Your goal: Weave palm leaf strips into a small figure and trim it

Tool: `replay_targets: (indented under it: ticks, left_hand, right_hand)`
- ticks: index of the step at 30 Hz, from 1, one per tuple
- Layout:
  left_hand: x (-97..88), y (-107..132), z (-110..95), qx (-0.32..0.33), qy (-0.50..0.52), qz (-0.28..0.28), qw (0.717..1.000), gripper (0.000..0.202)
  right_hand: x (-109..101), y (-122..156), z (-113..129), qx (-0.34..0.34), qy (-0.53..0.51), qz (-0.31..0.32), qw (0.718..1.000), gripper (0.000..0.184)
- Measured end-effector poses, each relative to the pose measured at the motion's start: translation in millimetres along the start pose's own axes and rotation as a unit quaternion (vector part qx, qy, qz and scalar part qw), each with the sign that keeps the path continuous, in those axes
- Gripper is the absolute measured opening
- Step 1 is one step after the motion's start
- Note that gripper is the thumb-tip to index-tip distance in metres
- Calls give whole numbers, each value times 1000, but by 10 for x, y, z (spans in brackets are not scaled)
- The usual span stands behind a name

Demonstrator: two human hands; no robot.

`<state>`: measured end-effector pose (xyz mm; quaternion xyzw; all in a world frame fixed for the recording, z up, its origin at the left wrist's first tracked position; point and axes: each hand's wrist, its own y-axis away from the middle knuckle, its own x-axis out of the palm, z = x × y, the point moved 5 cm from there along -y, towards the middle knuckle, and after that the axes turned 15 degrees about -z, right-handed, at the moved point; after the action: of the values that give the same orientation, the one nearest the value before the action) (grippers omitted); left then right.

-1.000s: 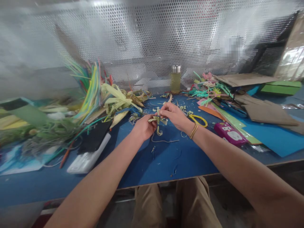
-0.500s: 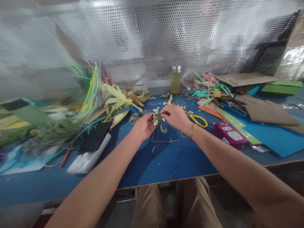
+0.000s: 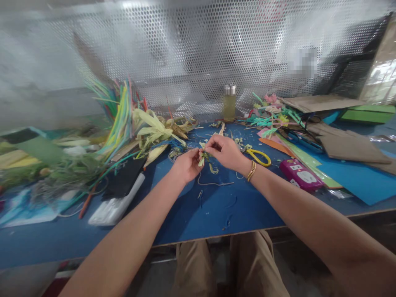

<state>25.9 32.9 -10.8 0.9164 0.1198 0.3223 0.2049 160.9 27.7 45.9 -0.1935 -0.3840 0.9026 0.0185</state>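
Between my hands is a small pale-green flower shape [image 3: 202, 159] that looks made of corn husk strips. My left hand [image 3: 188, 164] pinches it from the left side. The closed fingertips of my right hand [image 3: 223, 149] meet its upper right edge; the exact grip there is hidden by the fingers. Just below lies a curled husk strip [image 3: 213, 168], and a thin cord [image 3: 215, 184] trails across the blue table [image 3: 192, 214]. Yellow-handled scissors [image 3: 260, 157] rest to the right of my right hand, their blades pointing up and left.
Corn husks [image 3: 153, 128] and colourful pipe cleaners [image 3: 119, 119] pile up at the left. Behind stands a bottle [image 3: 229, 105] against a perforated metal panel [image 3: 198, 53]. On the right lie a purple case [image 3: 300, 175], blue paper [image 3: 355, 177] and cardboard [image 3: 352, 147]. A black pouch [image 3: 125, 179] sits left.
My right hand has shifted slightly left, bringing its fingertips closer to the husk flower and covering more of its upper part. My left hand stays almost in place.
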Motion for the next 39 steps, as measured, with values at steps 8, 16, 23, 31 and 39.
replay_targets:
  ticks: [8,16,23,31,39]
  left_hand:
    - [48,72,-23,38,-42,4,998,20]
    - [45,83,-34,52,-85,18,995,18]
    - [39,97,-56,74,-95,1,993,23]
    - [18,33,-94,112,-94,38,989,13]
    - [101,166,-223,327,-287,136,890,19]
  right_hand:
    - [27,-17,-24,-16,28,-9,999,10]
    - [33,-37,-31,-8,48,2,999,11]
    - [26,-45,-49,2,54,-1,999,12]
    - [38,-36,-187,26,53,-5,998,11]
    - [-20,-59,-310,47,97,-46,993,14]
